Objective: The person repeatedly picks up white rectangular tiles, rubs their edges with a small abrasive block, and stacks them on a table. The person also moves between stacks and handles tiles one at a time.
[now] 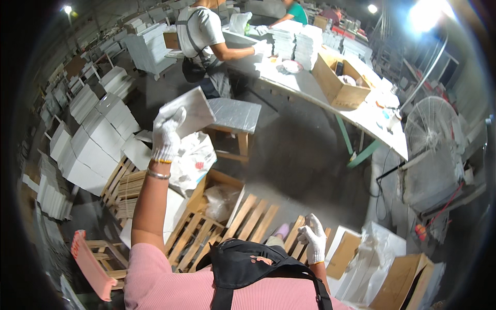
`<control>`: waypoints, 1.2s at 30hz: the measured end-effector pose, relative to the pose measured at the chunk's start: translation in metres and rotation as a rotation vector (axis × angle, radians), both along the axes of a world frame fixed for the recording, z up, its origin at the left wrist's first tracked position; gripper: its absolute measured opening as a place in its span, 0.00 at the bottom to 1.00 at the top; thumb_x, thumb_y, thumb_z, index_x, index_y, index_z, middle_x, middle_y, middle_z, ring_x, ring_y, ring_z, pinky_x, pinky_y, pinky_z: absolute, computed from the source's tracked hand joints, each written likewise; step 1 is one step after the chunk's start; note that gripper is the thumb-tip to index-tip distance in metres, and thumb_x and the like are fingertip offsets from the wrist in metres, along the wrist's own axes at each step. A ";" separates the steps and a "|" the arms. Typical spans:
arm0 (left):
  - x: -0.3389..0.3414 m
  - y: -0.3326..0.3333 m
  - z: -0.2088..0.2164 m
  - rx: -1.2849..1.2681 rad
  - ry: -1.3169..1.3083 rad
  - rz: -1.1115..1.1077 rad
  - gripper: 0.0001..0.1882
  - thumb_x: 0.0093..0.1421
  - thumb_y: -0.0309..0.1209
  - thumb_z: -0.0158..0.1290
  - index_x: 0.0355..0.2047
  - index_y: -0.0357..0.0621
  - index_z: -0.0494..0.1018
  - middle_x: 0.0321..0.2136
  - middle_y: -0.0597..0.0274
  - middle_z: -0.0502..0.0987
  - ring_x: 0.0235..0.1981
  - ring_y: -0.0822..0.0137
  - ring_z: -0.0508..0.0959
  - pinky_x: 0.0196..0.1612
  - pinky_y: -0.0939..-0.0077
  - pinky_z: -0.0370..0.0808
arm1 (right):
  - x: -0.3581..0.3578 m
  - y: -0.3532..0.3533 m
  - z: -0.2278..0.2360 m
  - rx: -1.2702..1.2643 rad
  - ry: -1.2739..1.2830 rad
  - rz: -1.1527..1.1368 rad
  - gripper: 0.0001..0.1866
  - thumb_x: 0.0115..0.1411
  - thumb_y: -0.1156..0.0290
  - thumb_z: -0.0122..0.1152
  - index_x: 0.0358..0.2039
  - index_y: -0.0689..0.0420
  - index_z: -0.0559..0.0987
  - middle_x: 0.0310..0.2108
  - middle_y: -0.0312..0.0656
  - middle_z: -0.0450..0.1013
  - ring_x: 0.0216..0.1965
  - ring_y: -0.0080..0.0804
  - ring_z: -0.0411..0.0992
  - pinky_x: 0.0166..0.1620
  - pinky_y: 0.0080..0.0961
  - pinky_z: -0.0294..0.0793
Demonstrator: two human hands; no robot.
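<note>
Left hand (169, 129) grips a pale slab (197, 109) — right hand (313, 240) loosely curled, empty.

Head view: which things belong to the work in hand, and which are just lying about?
In hand:
- pale panel, held by the gloved left hand

Apparently lying about:
- white plastic bag
- caged fan
- open wooden box
</note>
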State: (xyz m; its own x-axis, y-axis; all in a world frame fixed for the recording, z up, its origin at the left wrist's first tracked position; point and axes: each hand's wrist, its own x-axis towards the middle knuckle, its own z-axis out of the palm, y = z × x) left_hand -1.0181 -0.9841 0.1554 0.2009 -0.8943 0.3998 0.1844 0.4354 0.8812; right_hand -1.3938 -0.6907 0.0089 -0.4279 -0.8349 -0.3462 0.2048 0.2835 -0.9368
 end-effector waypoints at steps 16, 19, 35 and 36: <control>-0.154 -0.077 -0.073 0.199 0.098 0.232 0.09 0.59 0.25 0.59 0.40 0.38 0.76 0.33 0.65 0.79 0.33 0.75 0.77 0.40 0.81 0.75 | -0.212 -0.203 -0.036 -0.181 -0.113 0.200 0.29 0.59 0.73 0.58 0.62 0.56 0.64 0.40 0.47 0.78 0.23 0.25 0.74 0.23 0.16 0.69; -0.172 -0.127 -0.101 0.175 0.160 0.166 0.11 0.57 0.27 0.61 0.40 0.38 0.77 0.35 0.66 0.80 0.35 0.75 0.77 0.42 0.79 0.74 | -0.216 -0.228 -0.047 -0.130 -0.141 0.231 0.31 0.59 0.72 0.60 0.63 0.56 0.64 0.38 0.47 0.78 0.23 0.26 0.75 0.24 0.16 0.69; -0.246 -0.441 -0.114 0.197 0.235 -0.002 0.09 0.56 0.24 0.61 0.38 0.40 0.77 0.31 0.67 0.79 0.30 0.75 0.78 0.36 0.78 0.76 | -0.225 -0.549 -0.002 -0.088 0.022 0.317 0.31 0.60 0.70 0.60 0.63 0.59 0.64 0.36 0.47 0.79 0.25 0.24 0.75 0.28 0.16 0.72; -0.244 -0.455 -0.109 0.164 0.225 -0.021 0.09 0.56 0.24 0.61 0.38 0.40 0.77 0.31 0.67 0.79 0.30 0.75 0.78 0.36 0.79 0.76 | -0.220 -0.566 0.001 -0.095 0.024 0.330 0.32 0.60 0.68 0.60 0.63 0.60 0.63 0.35 0.47 0.79 0.25 0.24 0.75 0.28 0.16 0.72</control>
